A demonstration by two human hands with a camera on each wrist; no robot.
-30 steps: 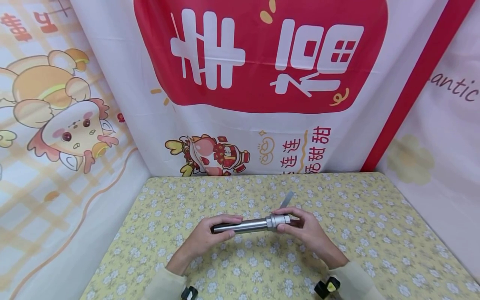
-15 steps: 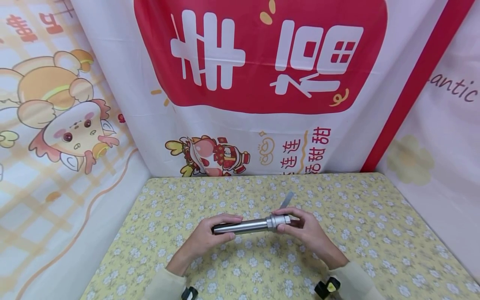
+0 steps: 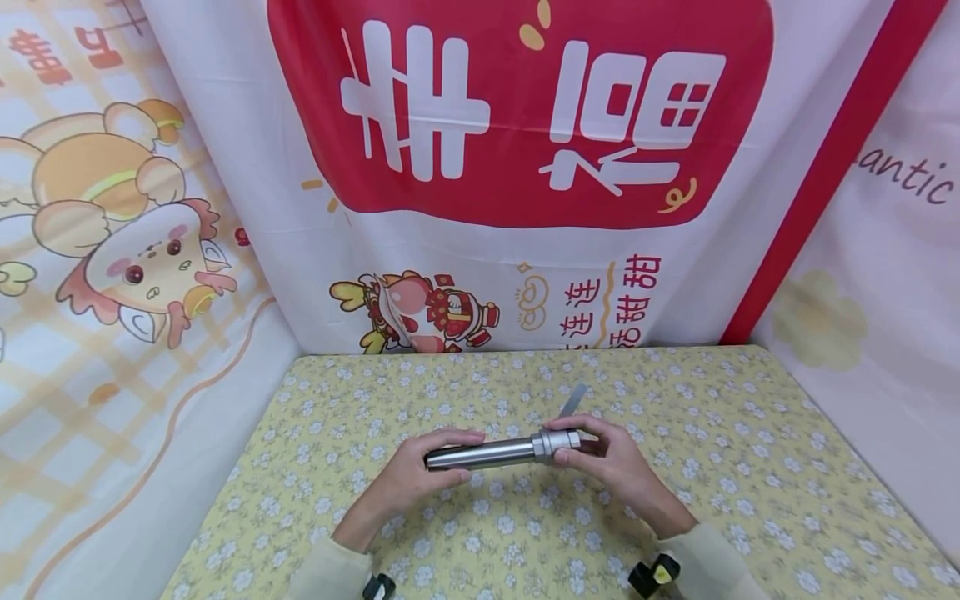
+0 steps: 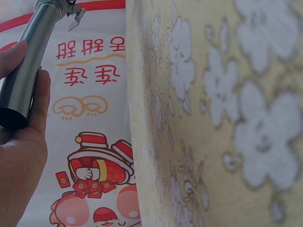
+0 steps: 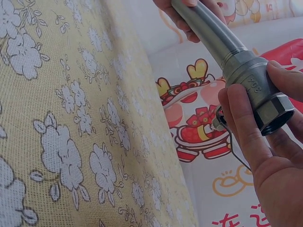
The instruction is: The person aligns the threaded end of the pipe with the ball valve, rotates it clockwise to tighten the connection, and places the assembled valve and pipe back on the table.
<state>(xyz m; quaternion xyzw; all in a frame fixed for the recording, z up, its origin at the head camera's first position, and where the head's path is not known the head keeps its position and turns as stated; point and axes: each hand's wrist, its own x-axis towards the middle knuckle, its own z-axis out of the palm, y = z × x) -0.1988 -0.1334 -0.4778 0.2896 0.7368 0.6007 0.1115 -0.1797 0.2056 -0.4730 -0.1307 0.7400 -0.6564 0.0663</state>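
A smooth steel pipe (image 3: 495, 452) joins a steel ball valve (image 3: 557, 442), and both are held above the table, lying nearly level. My left hand (image 3: 414, 469) grips the pipe's free end between thumb and fingers; the left wrist view shows that end of the pipe (image 4: 28, 66) as a dark round opening. Around the valve body (image 5: 253, 80), marked 304, my right hand (image 3: 609, 457) curls its thumb and fingers. The valve's flat lever handle (image 3: 573, 400) points away toward the back. Threads at the joint are mostly hidden inside the valve.
A yellow flowered cloth (image 3: 495, 533) covers the table. Behind it hangs a white curtain with a red panel (image 3: 517, 192); printed cloths also hang at the left (image 3: 150, 400) and right. A black wrist strap mount (image 3: 654, 575) sits on the right sleeve.
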